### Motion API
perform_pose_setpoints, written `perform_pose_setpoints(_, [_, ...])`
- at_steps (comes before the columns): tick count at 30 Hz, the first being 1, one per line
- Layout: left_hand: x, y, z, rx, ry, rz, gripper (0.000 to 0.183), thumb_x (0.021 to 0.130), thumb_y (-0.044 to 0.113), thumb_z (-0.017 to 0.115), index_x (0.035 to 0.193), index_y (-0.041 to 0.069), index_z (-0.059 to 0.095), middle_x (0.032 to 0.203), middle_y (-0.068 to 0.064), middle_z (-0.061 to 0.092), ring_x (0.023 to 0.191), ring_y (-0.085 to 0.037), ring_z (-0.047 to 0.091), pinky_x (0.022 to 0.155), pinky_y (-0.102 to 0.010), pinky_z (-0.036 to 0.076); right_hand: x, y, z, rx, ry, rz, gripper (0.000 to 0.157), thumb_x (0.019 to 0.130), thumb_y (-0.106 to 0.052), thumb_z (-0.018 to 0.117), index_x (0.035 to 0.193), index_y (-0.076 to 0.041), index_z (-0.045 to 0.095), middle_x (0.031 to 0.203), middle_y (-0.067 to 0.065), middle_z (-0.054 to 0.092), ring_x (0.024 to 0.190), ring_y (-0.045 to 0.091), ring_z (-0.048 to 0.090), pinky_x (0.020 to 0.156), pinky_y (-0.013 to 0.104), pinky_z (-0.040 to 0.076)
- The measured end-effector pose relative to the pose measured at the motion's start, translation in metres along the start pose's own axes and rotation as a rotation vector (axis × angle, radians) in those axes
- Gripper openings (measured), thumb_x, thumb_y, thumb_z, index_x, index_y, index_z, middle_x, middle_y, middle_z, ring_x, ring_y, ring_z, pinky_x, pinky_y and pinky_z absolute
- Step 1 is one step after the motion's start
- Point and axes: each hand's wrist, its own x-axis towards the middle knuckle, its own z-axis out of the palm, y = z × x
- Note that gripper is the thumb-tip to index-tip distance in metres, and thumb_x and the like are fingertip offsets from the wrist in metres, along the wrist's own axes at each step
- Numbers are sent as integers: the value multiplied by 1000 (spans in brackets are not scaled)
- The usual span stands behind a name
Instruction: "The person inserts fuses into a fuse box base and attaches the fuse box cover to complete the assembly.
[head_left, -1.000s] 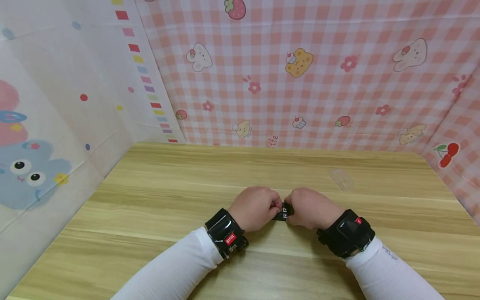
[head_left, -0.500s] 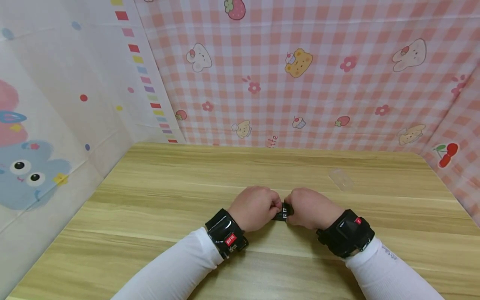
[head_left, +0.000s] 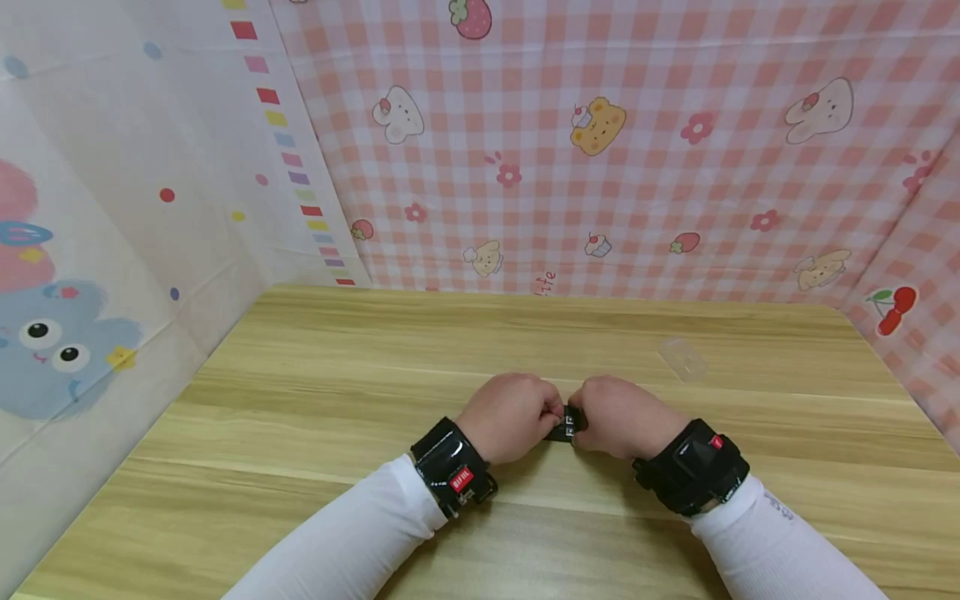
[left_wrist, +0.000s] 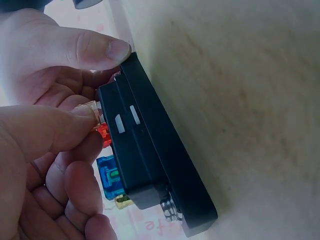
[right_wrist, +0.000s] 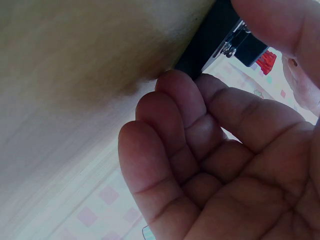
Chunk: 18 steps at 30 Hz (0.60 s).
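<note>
A black fuse block (left_wrist: 132, 145) sits low over the table between both hands in the head view. In the left wrist view, my left hand (head_left: 508, 418) pinches a clear blade fuse (left_wrist: 91, 106) between thumb and index finger, right at the block's face. Beside it a red blade fuse (left_wrist: 104, 136), a blue one (left_wrist: 111, 176) and a yellow one (left_wrist: 123, 201) stick out of the block. My right hand (head_left: 626, 418) grips the block's right end, thumb on one side and fingers on the other. Metal screw terminals (left_wrist: 170, 207) show at one end of the block.
A small clear plastic piece (head_left: 683, 358) lies on the wooden table (head_left: 360, 367), behind the right hand. A checked cloth (head_left: 540, 125) hangs along the back, and a white printed cloth (head_left: 150, 125) stands at the left.
</note>
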Motion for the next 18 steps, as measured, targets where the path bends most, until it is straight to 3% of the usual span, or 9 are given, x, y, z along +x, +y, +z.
perform_pose_setpoints(18, [0,0,1,-19,-21,-21,5,87,25,67,83,22,69,73,17,59,66,0,48,63,-21,42,0,-1,-1,-4,-9,17,17,66,-14,73,63,-21,58,56,-8,48,51,10,41,49,27,35])
